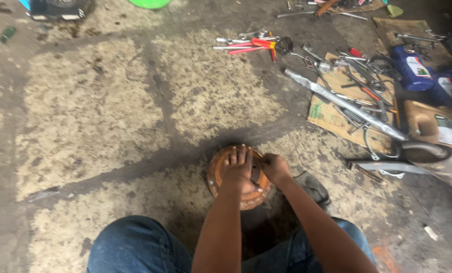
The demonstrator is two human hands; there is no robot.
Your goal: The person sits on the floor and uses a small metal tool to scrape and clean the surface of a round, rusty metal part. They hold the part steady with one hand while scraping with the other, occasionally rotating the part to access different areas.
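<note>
Floor (109,116): rough concrete, stained dark with oil in bands, paler worn patches between.

Near centre, a round rusty orange metal part (221,174) sits on a dark stain.

Far centre: red-handled tools (251,46) beside loose spanners (248,35).

Right: flattened cardboard sheet (327,114) on the floor, cluttered with small tools; a long grey metal pipe (344,103) lies slanted across it.

Far right: blue bottle (412,66) on its side.

Far edge: a green round object (149,3), cut off by the frame.
</note>
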